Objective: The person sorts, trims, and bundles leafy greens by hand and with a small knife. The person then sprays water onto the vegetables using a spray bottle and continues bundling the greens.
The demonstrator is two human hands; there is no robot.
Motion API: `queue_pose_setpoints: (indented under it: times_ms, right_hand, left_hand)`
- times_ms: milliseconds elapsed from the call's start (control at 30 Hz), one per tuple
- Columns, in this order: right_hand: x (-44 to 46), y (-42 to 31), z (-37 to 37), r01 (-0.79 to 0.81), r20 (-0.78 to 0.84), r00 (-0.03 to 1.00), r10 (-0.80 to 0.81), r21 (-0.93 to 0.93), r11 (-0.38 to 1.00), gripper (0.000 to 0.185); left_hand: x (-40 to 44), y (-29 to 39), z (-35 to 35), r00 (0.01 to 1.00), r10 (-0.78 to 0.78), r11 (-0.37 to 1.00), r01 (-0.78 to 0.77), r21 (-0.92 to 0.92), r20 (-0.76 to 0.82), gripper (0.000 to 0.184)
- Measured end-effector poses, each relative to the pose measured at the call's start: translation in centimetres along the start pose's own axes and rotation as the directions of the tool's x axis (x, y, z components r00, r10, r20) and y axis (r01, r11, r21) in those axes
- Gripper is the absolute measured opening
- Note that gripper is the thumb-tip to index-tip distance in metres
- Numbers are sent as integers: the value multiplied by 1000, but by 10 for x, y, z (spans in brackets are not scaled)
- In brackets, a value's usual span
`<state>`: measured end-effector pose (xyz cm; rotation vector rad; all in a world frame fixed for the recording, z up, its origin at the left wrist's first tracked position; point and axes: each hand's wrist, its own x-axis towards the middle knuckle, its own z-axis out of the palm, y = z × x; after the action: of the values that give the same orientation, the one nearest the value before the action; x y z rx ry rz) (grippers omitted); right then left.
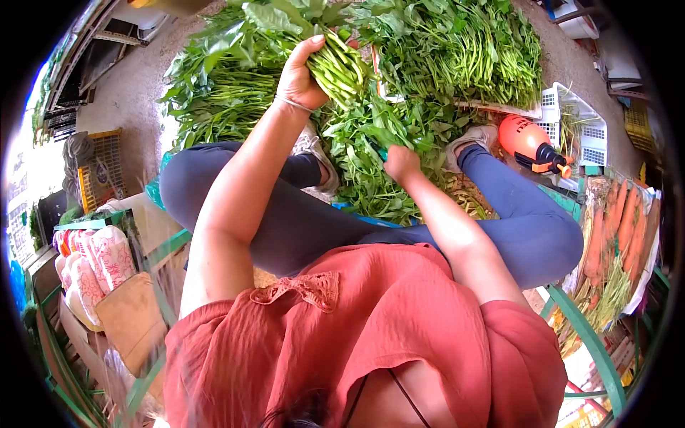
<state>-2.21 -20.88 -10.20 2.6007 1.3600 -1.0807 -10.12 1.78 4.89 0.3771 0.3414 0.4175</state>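
My left hand (300, 80) is raised at the top middle, its fingers wrapped round a bunch of leafy greens (338, 70). The bunch's pale green cut stems point down toward me, and its leaves spread away beyond the hand. Lower and to the right, my right hand (404, 165) is closed round a teal-handled tool (383, 153). Only a bit of its teal part shows; leaves hide the rest, so its kind is unclear. Loose greens (371, 187) lie in a heap between my feet, just beside and under the right hand.
Large piles of greens lie at the left (221, 107) and right (464, 50). An orange spray bottle (526, 141) leans by a white plastic crate (594, 132). Carrots (619, 225) are stacked at the right. Patterned pink-and-white packages (107, 258) and a yellow crate (103, 171) stand on the left.
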Motion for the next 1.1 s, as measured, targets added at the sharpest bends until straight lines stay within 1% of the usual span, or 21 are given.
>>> queue_pose_setpoints:
  times_ms: [33,100,200,267,333,367,400,433,467,500,533,567,600,633,733,767,833,867,933,967,1100]
  right_hand:
    - [0,3,4,3,-8,1000,-3,7,1000,20]
    - [0,5,11,95,-129,987,-93,11,995,16]
    - [4,2,14,30,-199,980,-19,53,998,14]
    - [1,1,11,39,-180,983,-25,78,996,17]
    - [-6,-2,0,-7,0,1000,7,244,970,21]
    - [-11,-5,-6,-22,55,998,8,256,966,21]
    - [-18,-12,-15,-27,63,998,10,266,964,21]
    - [-25,-23,-24,-203,247,964,100,441,874,20]
    - [-31,-33,-30,-391,432,890,147,558,732,20]
    - [-38,-46,-30,-373,310,926,214,675,636,21]
    - [-49,-56,-32,-191,133,981,140,770,609,21]
    - [-59,-64,-42,-48,7,998,69,792,609,19]
    - [-58,-72,-42,87,-129,991,23,780,620,19]
    - [-54,-80,-44,323,-373,926,-61,699,637,21]
    - [-44,-100,-61,420,-506,858,-84,599,682,19]
    - [-40,-105,-67,419,-508,858,-80,601,681,19]
    - [-32,-112,-75,377,-528,843,-102,445,812,19]
    - [-29,-114,-78,376,-527,844,-102,445,812,19]
    - [-21,-117,-82,278,-464,886,-29,480,832,20]
    - [-19,-117,-83,261,-452,892,-10,497,828,23]
    - [-19,-121,-86,224,-443,896,41,528,819,23]
  left_hand:
    - [0,0,1,1000,16,1000,-16,-21,-12,33]
    - [-2,-1,5,997,42,998,-46,-49,-64,33]
    - [-4,2,8,991,100,994,-103,-33,-92,32]
    - [-5,2,11,991,96,994,-101,-52,-97,34]
    - [-7,1,10,983,132,988,-141,-58,-129,32]
    - [-9,1,10,980,149,987,-155,-38,-135,26]
    - [-11,-3,8,980,140,989,-146,-33,-142,26]
    - [-10,-10,4,956,188,976,-207,-65,-227,25]
    - [-9,-16,1,923,230,958,-270,-94,-308,24]
    - [-5,-23,-7,910,248,951,-294,-94,-334,20]
    - [-4,-29,-12,911,232,955,-280,-100,-341,21]
    - [-1,-33,-18,912,215,958,-266,-106,-348,21]
    - [1,-35,-21,912,201,961,-254,-109,-356,21]
    - [2,-37,-22,914,195,963,-248,-109,-357,21]
    - [7,-38,-20,905,197,955,-264,-136,-377,21]
    - [8,-40,-19,897,208,955,-272,-117,-390,21]
    - [9,-44,-16,889,219,955,-280,-98,-403,21]
    - [9,-47,-14,887,219,957,-276,-85,-406,21]
    - [9,-49,-11,882,223,961,-270,-59,-415,23]
    - [9,-50,-10,882,226,961,-271,-52,-413,23]
    - [10,-51,-16,893,227,959,-274,-69,-389,23]
